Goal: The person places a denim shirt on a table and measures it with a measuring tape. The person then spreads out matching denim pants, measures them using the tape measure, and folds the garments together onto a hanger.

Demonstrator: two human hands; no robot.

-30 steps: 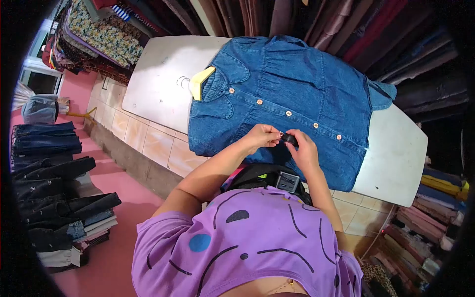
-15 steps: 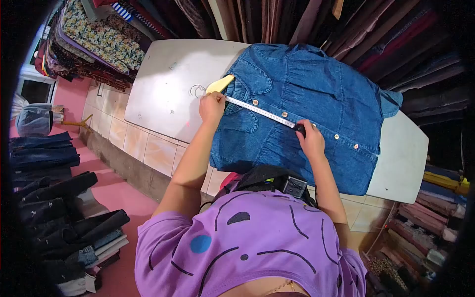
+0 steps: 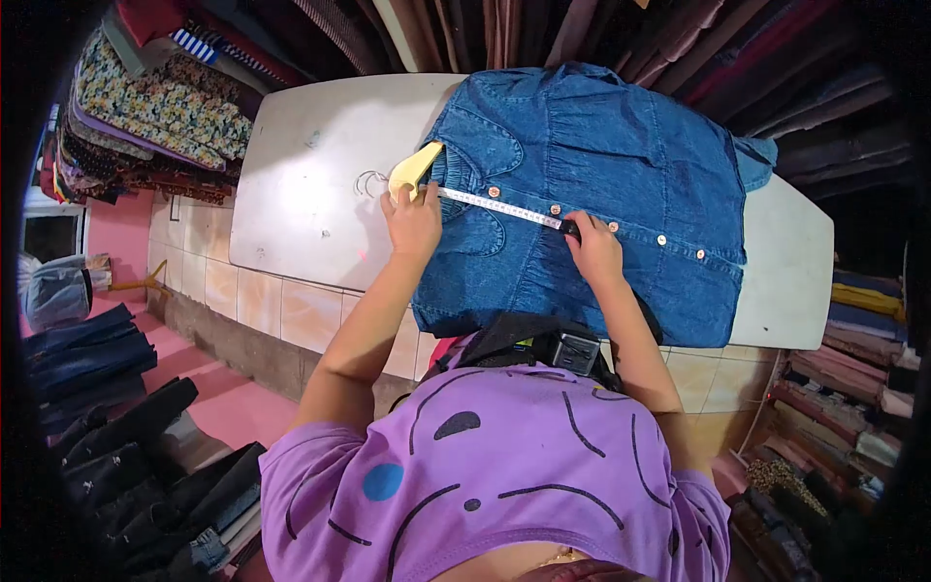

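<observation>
A blue denim garment (image 3: 630, 145) with a button front lies on the white table (image 3: 301, 136), its collar toward the left. A yellow hanger (image 3: 417, 167) pokes out at the neck. Across the upper front runs a white measuring tape (image 3: 499, 207), pulled out of a small black case. My left hand (image 3: 412, 221) is closed on the tape's end at the collar, beside the hanger. My right hand (image 3: 595, 248) is closed round the black case (image 3: 570, 229), near the button row.
Folded patterned fabrics (image 3: 155, 102) are piled at the upper left. Dark cloths (image 3: 543, 34) hang behind the table. Jeans (image 3: 126, 475) lie in stacks at the lower left. More folded fabrics (image 3: 834, 388) sit on the right. A black bag (image 3: 504, 335) is at my waist.
From both hands together over the black case, my left hand went to the collar with the tape's end, drawing the tape out. Since then my right hand shifted slightly left and up.
</observation>
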